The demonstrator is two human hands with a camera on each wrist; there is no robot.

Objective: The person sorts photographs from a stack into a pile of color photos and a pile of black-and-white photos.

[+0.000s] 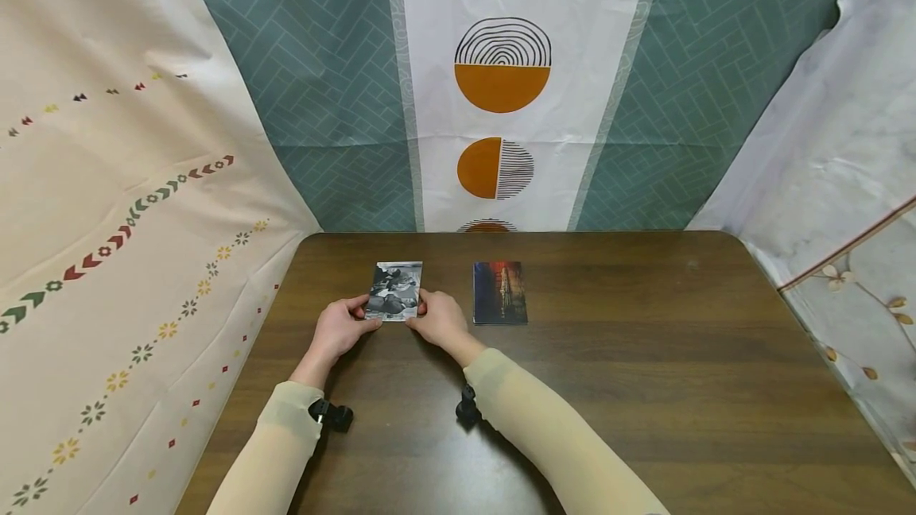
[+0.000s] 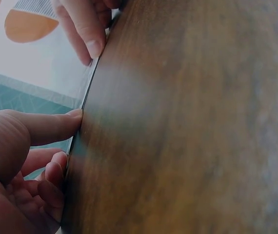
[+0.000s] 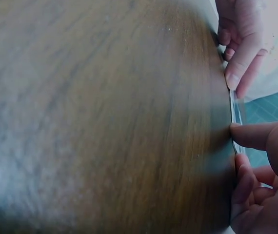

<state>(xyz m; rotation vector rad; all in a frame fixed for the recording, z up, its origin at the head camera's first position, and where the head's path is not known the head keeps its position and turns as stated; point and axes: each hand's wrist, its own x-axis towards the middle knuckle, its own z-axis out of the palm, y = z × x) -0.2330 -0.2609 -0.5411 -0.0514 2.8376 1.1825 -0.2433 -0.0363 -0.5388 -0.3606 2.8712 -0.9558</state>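
Observation:
A black-and-white picture card, like a postcard, lies at the far left of the table. My left hand holds it at the near left corner, thumb on the near edge and fingers along the left side. At the near right corner my right hand grips it the same way. From the left wrist view, the left thumb meets the card's thin edge while the other fingers curl beside it. In the right wrist view the right thumb touches that edge too.
To the right of the hands lies a second card, dark blue and orange-red. Both sit on a brown wooden table. Patterned cloths hang at the back, left and right of it.

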